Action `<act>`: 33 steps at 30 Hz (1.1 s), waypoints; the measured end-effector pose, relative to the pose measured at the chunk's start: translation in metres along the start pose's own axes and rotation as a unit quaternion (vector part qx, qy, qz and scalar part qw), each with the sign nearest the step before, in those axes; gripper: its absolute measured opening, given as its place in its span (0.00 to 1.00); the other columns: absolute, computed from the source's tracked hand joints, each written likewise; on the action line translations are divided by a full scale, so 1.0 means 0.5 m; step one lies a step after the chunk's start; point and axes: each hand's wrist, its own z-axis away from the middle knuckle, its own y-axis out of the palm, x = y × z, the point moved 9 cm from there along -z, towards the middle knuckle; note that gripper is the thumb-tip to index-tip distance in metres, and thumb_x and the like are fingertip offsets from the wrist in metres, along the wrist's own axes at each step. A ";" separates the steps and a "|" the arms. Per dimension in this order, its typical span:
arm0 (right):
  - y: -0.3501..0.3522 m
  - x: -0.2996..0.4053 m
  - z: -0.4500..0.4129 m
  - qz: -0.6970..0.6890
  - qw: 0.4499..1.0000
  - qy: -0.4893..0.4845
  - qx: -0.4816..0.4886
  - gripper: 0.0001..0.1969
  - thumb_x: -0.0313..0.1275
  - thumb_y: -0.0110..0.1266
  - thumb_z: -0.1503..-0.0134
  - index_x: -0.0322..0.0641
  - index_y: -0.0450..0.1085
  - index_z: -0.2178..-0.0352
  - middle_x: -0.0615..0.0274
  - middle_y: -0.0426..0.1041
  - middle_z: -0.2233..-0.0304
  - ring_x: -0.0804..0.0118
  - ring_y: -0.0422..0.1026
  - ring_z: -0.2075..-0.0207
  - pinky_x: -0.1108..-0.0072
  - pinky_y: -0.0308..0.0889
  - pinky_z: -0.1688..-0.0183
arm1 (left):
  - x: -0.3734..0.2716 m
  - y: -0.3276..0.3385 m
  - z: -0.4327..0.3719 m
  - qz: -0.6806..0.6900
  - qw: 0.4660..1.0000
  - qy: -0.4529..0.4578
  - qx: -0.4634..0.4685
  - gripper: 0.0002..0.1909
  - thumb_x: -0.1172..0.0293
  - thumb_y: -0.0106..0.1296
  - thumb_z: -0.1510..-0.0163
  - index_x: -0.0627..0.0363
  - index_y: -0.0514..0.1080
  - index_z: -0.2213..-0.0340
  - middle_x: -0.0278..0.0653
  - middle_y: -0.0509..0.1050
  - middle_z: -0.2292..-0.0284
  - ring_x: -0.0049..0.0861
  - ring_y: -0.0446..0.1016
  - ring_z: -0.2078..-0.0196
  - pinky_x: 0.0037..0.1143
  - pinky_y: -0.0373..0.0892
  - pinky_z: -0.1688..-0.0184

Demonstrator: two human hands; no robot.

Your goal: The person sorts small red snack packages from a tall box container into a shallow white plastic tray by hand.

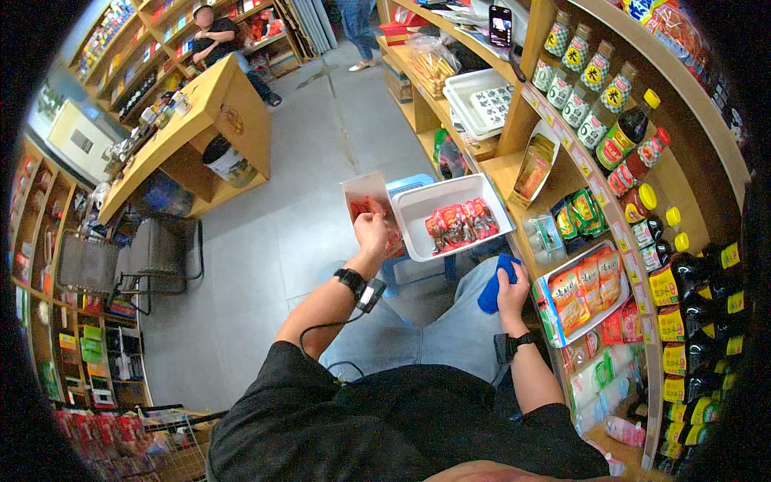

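My left hand (pixel 371 232) reaches into an open cardboard box (pixel 363 183) of red snack packets (pixel 394 236). Its fingertips touch the packets, but whether they grip one is hidden. Right beside the box, a white plastic tray (pixel 415 241) rests on a blue plastic stool (pixel 411 182). A row of red-and-clear sealed packets (pixel 461 223) lies in the tray, towards its right side. My right hand (pixel 512 290) holds a folded blue cloth (pixel 497 286) over my right knee, below the tray's right corner.
Wooden shelves to my right hold sauce bottles (pixel 626 135), a tray of orange packets (pixel 581 295) and an open carton (pixel 535 165). A white bin (pixel 464 90) and a phone (pixel 500 27) sit farther up. Left are a wooden counter (pixel 250 120), a chair (pixel 159 253) and a seated person (pixel 217 39).
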 end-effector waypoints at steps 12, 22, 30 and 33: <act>0.004 -0.014 0.000 -0.001 0.999 0.036 0.022 0.17 0.30 0.61 0.44 0.26 0.72 0.58 0.48 0.73 0.59 0.49 0.72 0.56 0.66 0.67 0.49 | -0.180 -0.096 0.076 0.194 0.972 0.123 0.055 0.04 0.71 0.43 0.37 0.53 0.67 0.67 0.31 0.73 0.69 0.19 0.72 0.68 0.23 0.70 0.65; 0.013 -0.001 -0.004 -0.003 0.999 0.025 0.046 0.17 0.30 0.61 0.44 0.26 0.73 0.57 0.49 0.74 0.58 0.50 0.73 0.55 0.67 0.67 0.49 | -0.040 -0.038 0.179 0.451 0.841 -0.185 0.236 0.20 0.62 0.38 0.32 0.61 0.69 0.47 0.46 0.75 0.49 0.37 0.72 0.46 0.42 0.66 0.39; 0.013 0.016 -0.009 -0.001 0.999 0.009 0.047 0.16 0.31 0.62 0.44 0.28 0.74 0.58 0.50 0.74 0.60 0.50 0.73 0.57 0.67 0.67 0.50 | 0.023 -0.002 0.271 0.353 0.866 -0.183 0.303 0.13 0.71 0.51 0.36 0.54 0.69 0.50 0.41 0.77 0.54 0.32 0.79 0.54 0.36 0.76 0.51; 0.016 0.029 -0.018 0.012 0.998 0.003 0.061 0.16 0.30 0.62 0.45 0.28 0.74 0.59 0.50 0.74 0.61 0.51 0.74 0.58 0.68 0.68 0.51 | 0.036 0.024 0.312 0.267 0.884 -0.213 0.319 0.14 0.71 0.51 0.37 0.55 0.67 0.50 0.40 0.77 0.55 0.31 0.79 0.55 0.37 0.78 0.53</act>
